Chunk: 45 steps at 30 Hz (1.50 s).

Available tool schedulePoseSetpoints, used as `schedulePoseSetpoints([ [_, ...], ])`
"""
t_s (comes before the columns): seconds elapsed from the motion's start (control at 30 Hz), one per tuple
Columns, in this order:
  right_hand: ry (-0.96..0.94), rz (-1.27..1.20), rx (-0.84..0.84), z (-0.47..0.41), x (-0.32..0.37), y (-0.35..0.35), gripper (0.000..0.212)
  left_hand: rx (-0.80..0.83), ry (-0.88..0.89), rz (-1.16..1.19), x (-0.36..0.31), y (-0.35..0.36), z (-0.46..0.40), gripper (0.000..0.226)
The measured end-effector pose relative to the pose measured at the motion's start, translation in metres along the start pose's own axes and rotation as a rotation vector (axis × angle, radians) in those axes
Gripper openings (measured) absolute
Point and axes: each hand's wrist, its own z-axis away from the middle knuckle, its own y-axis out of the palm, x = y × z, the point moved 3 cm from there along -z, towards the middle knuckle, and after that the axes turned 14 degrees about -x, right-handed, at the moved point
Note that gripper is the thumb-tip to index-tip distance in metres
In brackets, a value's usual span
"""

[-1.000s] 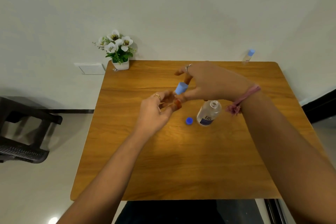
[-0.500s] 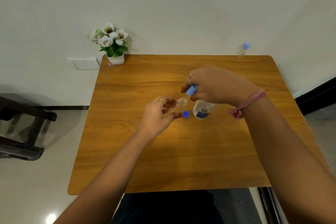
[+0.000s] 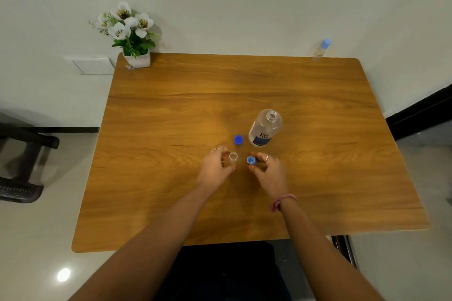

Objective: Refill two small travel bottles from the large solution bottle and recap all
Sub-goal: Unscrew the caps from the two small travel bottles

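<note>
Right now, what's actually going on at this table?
A person is refilling travel bottles by hand. The left hand steadies a small clear travel bottle, uncapped, on the wooden table. The right hand holds its light blue cap beside it. The large solution bottle stands open just behind, with its dark blue cap lying on the table. A second small bottle, capped, stands at the far right corner. A flower pot sits far left.

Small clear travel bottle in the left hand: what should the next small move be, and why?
Probably set down the light blue cap held by the right hand and reach for the large clear solution bottle. The small clear travel bottle in the left hand stands open, and the large bottle's mouth is uncapped.
</note>
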Motion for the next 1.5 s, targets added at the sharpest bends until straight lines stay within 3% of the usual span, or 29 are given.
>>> schedulePoseSetpoints([
  [0.2, -0.017, 0.050, -0.012, -0.005, -0.023, 0.015, 0.034, 0.018, 0.025, -0.054, 0.007, 0.016, 0.003, 0.045],
  [0.37, -0.044, 0.019, 0.059, -0.012, -0.027, 0.015, 0.047, 0.034, 0.017, -0.022, 0.010, 0.018, 0.001, 0.047],
  [0.53, -0.023, 0.017, 0.188, -0.020, -0.033, -0.004, 0.062, 0.200, 0.059, -0.058, 0.017, 0.006, -0.003, 0.062],
  [0.6, -0.050, 0.091, 0.250, -0.028, -0.038, -0.018, 0.058, 0.255, 0.088, -0.104, 0.019, -0.006, -0.009, 0.060],
  [0.67, -0.075, 0.125, 0.249, -0.038, -0.043, -0.038, 0.049, 0.204, 0.079, -0.096, 0.015, -0.020, -0.020, 0.049],
  [0.8, -0.034, 0.039, 0.104, -0.076, -0.040, -0.083, 0.034, -0.022, 0.026, 0.022, -0.011, -0.042, -0.056, 0.031],
  [0.9, -0.056, -0.015, -0.076, -0.123, -0.025, -0.115, 0.023, -0.139, 0.045, 0.128, -0.052, -0.046, -0.082, 0.035],
  [1.0, -0.052, -0.069, -0.256, -0.173, -0.010, -0.142, 0.019, -0.196, 0.088, 0.214, -0.097, -0.044, -0.101, 0.037],
  [1.17, 0.039, -0.201, -0.451, -0.256, 0.003, -0.171, 0.030, -0.211, 0.126, 0.317, -0.156, -0.030, -0.118, 0.038],
  [1.5, 0.033, 0.032, -0.408, -0.385, -0.002, -0.181, 0.048, -0.183, 0.094, 0.352, -0.202, 0.000, -0.135, 0.031],
])
